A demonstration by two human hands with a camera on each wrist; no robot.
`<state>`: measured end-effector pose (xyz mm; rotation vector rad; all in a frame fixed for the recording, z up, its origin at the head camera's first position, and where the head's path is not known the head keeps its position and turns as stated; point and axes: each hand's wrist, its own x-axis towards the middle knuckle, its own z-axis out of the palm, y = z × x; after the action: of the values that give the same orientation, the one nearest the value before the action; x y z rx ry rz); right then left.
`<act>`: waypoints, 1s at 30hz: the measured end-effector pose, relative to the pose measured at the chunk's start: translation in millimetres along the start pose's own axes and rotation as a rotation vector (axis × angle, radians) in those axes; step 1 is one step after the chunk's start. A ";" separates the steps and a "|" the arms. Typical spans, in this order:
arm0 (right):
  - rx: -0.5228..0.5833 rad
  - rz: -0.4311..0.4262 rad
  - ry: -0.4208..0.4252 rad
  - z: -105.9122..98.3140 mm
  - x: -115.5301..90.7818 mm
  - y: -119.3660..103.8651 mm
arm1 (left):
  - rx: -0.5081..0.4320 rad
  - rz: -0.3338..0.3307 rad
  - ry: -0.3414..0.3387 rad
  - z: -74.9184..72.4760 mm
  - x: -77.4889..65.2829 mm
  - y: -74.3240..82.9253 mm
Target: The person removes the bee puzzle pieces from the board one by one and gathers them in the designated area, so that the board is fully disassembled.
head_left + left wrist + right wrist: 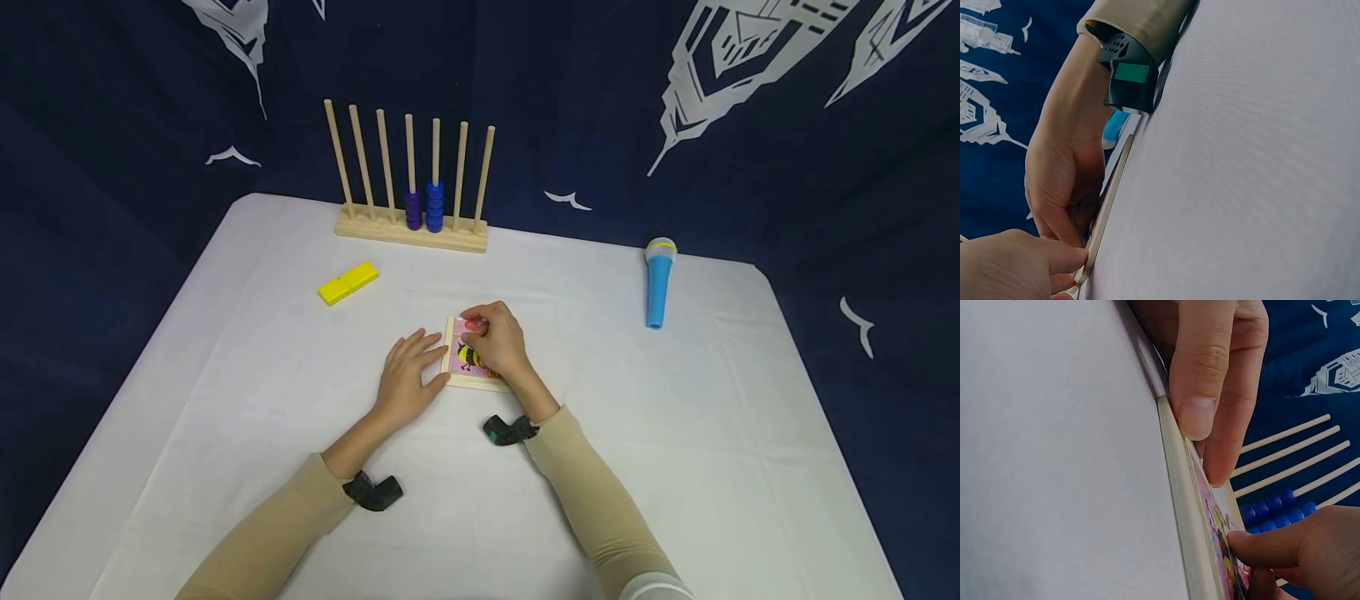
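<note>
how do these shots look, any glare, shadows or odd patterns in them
Head: soft, fairly even light with no harsh glare, and a faint shadow beside the right sleeve; left wrist: duller and turned sideways, with fine ripple patterning across the white cloth; right wrist: also sideways, the picture board so foreshortened that its picture is hard to read.

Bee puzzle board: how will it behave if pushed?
The bee puzzle board lies flat and low, so it would probably slide rather than tip. Its pale frame looks like wood, so it is likely stiff. The left hand touches its edge, which may steady it.
</note>
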<state>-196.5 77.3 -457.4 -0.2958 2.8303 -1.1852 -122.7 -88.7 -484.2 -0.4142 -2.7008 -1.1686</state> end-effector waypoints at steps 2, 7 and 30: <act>0.006 -0.006 0.005 0.5 0.2 0.8 | 0.002 -0.002 0.001 0.3 0.0 -0.3; 0.075 -0.031 0.038 0.7 0.6 1.9 | 0.007 0.005 0.009 0.5 0.3 -1.2; 0.183 0.238 -0.061 -104.1 4.4 60.5 | -0.027 -0.024 -0.003 0.1 -0.5 4.2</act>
<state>-223.4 190.8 -427.2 0.0155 2.5921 -1.3418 -120.9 -86.0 -481.4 -0.3882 -2.7027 -1.2131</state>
